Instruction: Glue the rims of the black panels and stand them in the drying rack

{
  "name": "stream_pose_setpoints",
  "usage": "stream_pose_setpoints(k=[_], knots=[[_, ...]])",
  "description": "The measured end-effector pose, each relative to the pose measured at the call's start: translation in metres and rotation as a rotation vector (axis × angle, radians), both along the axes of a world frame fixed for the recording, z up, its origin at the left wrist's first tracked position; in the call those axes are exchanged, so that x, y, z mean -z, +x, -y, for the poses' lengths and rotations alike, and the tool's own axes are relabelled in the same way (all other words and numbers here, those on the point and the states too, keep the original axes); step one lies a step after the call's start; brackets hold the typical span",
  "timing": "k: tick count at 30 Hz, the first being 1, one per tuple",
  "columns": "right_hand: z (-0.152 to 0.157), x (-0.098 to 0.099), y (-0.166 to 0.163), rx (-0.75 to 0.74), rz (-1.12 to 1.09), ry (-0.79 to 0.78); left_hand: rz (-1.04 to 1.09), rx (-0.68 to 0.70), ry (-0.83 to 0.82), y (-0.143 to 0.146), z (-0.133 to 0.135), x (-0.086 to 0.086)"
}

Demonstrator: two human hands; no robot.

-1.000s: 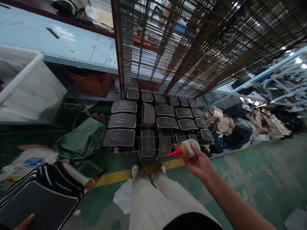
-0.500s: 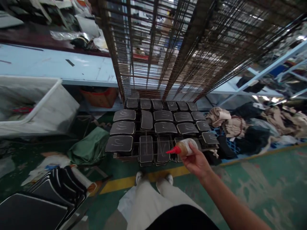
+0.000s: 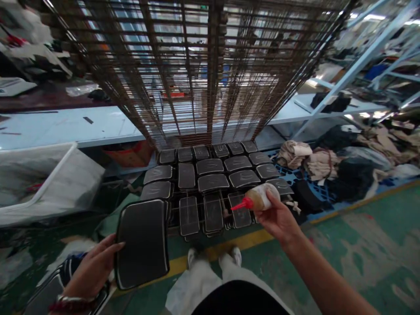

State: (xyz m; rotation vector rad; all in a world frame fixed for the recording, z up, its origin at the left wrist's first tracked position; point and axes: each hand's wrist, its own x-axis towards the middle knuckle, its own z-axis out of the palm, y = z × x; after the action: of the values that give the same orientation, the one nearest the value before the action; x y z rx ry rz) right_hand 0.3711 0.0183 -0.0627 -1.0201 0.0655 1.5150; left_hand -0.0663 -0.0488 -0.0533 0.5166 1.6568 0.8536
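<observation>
While the lower tiers of the wire tray rack [image 3: 213, 83] lie directly beyond both hands, bare green floor [image 3: 361, 245] extends to the right of the right-hand fingers, bordered by a yellow floor line [image 3: 257, 238] that passes between the hands. To the left of the left-hand fingers, the room is limited by a white bin [image 3: 87, 173] and, below the wrist, a stack of dark panels [image 3: 46, 293]. Beyond the right-hand fingers, to the right, tied cloth bundles [image 3: 323, 164] sit next to the rack.

The black panel [image 3: 142, 243], at the left-hand fingertips, is flat-faced with rounded corners, slightly curved sides and a pale line just inside its dark rim. It is held up, face toward the wearer, in front of the rack's left end. Similar rack panels [image 3: 213, 182] lie in rows ahead of the fingers, several with pale surface marks. The squeeze bottle [image 3: 264, 197] has amber contents, a whitish label and a tapered red nozzle [image 3: 241, 204] directed left, away from the right-hand fingers.

The left hand [image 3: 95, 264] pinches the panel's left edge, one digit lying over the face. The right hand [image 3: 278, 218] is closed around the labelled end of the bottle, its grip as wide as the bottle body.
</observation>
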Motion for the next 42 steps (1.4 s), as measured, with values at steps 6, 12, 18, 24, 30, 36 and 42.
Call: stream_pose_setpoints(k=[6,12,18,24,30,36,42], knots=[[-0.01,-0.055,0.02,-0.028,0.155,0.294,0.305,0.562,0.034,0.101,-0.06,-0.029],[-0.012,-0.083,0.029,-0.067,0.35,0.433,0.206,1.022,0.014,0.139,-0.086,-0.067],[-0.009,-0.08,0.03,-0.087,0.399,0.444,0.1,1.148,0.017,0.152,-0.091,-0.083],[-0.011,-0.076,0.026,-0.109,0.432,0.474,0.106,1.171,0.0,0.152,-0.093,-0.086],[-0.012,-0.079,0.021,-0.123,0.455,0.47,0.111,1.184,0.0,0.152,-0.094,-0.089],[-0.015,-0.079,0.019,-0.121,0.47,0.459,0.112,1.192,-0.013,0.153,-0.094,-0.09],[-0.012,-0.077,0.021,-0.123,0.47,0.458,0.076,0.999,-0.01,0.153,-0.09,-0.092]])
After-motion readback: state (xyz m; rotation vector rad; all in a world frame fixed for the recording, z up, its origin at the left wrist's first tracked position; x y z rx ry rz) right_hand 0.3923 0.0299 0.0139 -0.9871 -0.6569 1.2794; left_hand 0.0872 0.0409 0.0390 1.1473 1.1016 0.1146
